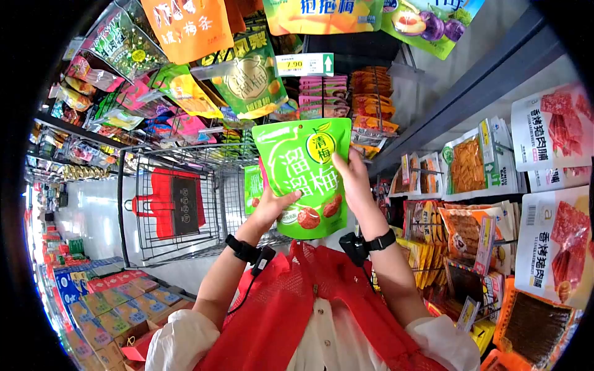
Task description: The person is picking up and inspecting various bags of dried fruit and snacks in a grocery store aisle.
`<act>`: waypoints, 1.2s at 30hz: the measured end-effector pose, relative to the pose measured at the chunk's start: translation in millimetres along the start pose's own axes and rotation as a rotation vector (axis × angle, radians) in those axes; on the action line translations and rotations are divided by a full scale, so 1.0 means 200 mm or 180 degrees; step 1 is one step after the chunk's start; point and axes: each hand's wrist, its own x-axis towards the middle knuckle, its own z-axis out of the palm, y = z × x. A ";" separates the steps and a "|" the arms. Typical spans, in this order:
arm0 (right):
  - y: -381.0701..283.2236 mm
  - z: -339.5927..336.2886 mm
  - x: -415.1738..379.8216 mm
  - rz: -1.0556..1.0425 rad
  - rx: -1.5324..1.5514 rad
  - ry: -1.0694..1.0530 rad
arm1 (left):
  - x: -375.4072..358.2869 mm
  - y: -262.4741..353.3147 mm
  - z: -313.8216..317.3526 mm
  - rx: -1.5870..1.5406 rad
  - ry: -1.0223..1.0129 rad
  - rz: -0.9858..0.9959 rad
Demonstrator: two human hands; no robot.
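A green snack pouch (pixel 306 179) with white characters, a yellow label and red fruit pictures is held upright in front of my chest. My left hand (pixel 272 207) grips its lower left side, the thumb lying across the front. On the right edge, higher up, my right hand (pixel 351 176) holds the pouch, fingers partly hidden behind it. Another green package (pixel 252 182) shows just left of the pouch, partly covered by it. Both wrists carry black straps with small devices.
A wire shopping cart (pixel 158 247) holding a red and black bag (pixel 162 203) stands at the left. Hanging snack pouches (pixel 247 80) and a 7.90 price tag (pixel 303 64) are ahead. Shelves of packaged snacks (pixel 467 167) line the right. Stacked boxes (pixel 111 309) sit at lower left.
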 end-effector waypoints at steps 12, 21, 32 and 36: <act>0.20 0.18 -0.29 0.0792 -0.0225 -0.0262 | -0.09 0.01 -0.22 -0.0031 0.0081 -0.0175; 0.38 0.62 -0.31 0.0194 -0.0357 0.0438 | -0.23 0.03 -0.80 0.0851 -0.1765 -0.0454; 0.83 1.38 -0.45 0.0345 -0.0350 0.0307 | -0.56 0.12 -1.63 0.0574 -0.0736 -0.0274; 0.90 1.50 -0.53 0.0734 -0.0304 -0.0259 | -0.59 0.05 -1.80 0.0580 -0.0338 -0.0247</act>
